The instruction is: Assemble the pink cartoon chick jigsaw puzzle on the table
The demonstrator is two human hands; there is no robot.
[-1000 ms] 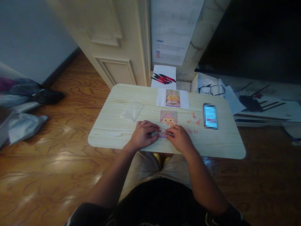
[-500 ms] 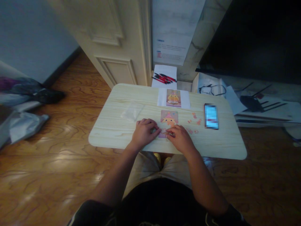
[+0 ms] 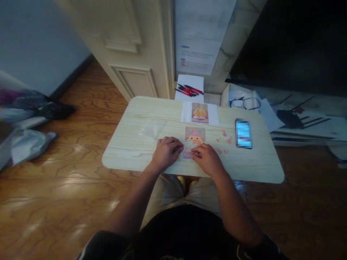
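Observation:
A partly assembled jigsaw puzzle (image 3: 195,132) of a yellow cartoon character in a pink hat lies near the table's front edge. Beside its lower left side rests my left hand (image 3: 168,151), fingers curled in and thumb against them; anything between them is too small to make out. My right hand (image 3: 208,159) comes in from the lower right, with thumb and forefinger pinched on a small puzzle piece (image 3: 194,153) over the lower part of the picture. Loose puzzle pieces (image 3: 229,139) are scattered to the right, some close by the right hand.
A printed picture (image 3: 200,112) of the same character lies on white paper behind the puzzle. A clear plastic bag (image 3: 152,129) is at left, a phone (image 3: 243,134) at right. Red and black pens (image 3: 189,90) lie on paper beyond the wooden table (image 3: 124,144).
My left thumb and fingertips have drawn back slightly to the left, off the puzzle's edge, and closed together. The right hand has hardly moved.

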